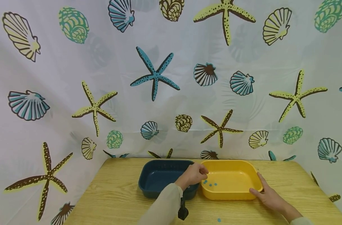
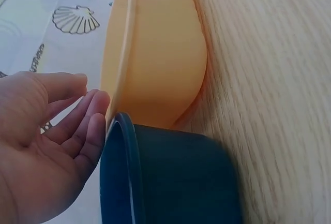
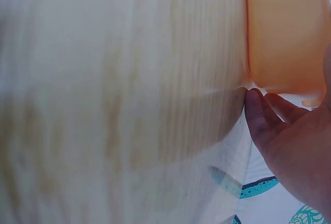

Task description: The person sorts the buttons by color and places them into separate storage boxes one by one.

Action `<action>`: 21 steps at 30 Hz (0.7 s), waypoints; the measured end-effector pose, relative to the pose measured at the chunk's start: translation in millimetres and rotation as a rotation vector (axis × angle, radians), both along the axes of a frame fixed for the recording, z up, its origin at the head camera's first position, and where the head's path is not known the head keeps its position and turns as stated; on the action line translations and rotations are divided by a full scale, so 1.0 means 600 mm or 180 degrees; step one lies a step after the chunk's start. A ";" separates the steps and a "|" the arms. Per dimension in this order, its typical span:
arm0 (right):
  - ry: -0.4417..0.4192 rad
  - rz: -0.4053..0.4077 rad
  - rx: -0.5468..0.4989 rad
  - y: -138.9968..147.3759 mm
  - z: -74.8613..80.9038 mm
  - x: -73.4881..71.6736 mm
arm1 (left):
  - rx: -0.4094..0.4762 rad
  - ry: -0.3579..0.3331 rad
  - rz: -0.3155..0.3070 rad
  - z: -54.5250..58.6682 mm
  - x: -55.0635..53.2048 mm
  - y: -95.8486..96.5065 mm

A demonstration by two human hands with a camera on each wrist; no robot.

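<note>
My left hand hovers over the adjoining ends of a dark blue plastic tub and a yellow plastic tub. Its fingers are loosely bent, thumb and index tips close together; nothing shows between them in the left wrist view. Several small blue pieces lie at the left end of the yellow tub, below that hand. At the yellow tub's right end, my right hand holds the front corner, thumb at the rim and fingers along the outer wall. In the right wrist view, fingertips touch the tub's outside near the tabletop.
Both tubs stand side by side on a wooden table. A small blue piece lies on the wood near the front edge of view. A white curtain with shells and starfish hangs behind and beside the table.
</note>
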State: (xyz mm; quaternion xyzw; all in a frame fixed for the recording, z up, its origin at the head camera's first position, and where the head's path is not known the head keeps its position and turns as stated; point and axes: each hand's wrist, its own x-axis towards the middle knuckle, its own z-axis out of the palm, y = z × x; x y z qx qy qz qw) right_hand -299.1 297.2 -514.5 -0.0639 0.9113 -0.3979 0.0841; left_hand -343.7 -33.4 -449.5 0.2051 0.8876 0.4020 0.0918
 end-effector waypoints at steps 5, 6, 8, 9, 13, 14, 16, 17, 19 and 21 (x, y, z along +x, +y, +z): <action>-0.0016 -0.0006 0.0011 -0.001 0.002 0.002 | -0.0012 0.0029 -0.0262 0.007 0.023 -0.007; -0.0019 -0.0008 0.0012 -0.001 0.002 0.002 | -0.0006 0.0030 -0.0335 0.008 0.028 -0.008; -0.0029 -0.0010 0.0019 -0.002 0.004 0.003 | -0.0030 0.0033 -0.0486 0.011 0.038 -0.009; -0.0032 -0.0011 0.0023 -0.002 0.004 0.003 | -0.0028 0.0021 -0.0576 0.012 0.044 -0.009; -0.0064 -0.0023 0.0023 -0.001 0.004 0.000 | -0.0046 0.0013 -0.0905 0.012 0.063 -0.010; -0.0073 -0.0025 0.0015 -0.002 0.004 0.000 | -0.0044 0.0002 -0.0980 0.012 0.067 -0.010; -0.0090 -0.0035 -0.0008 -0.002 0.004 0.000 | -0.0063 0.0038 -0.1136 0.009 0.077 -0.010; -0.0085 -0.0030 -0.0005 -0.001 0.003 0.000 | -0.0072 0.0040 -0.1214 0.007 0.081 -0.010; -0.0086 -0.0033 -0.0004 -0.001 0.002 -0.001 | -0.0080 0.0049 -0.1397 0.001 0.090 -0.011; -0.0084 -0.0040 -0.0006 -0.002 0.000 -0.001 | -0.0094 0.0046 -0.1583 -0.008 0.100 -0.011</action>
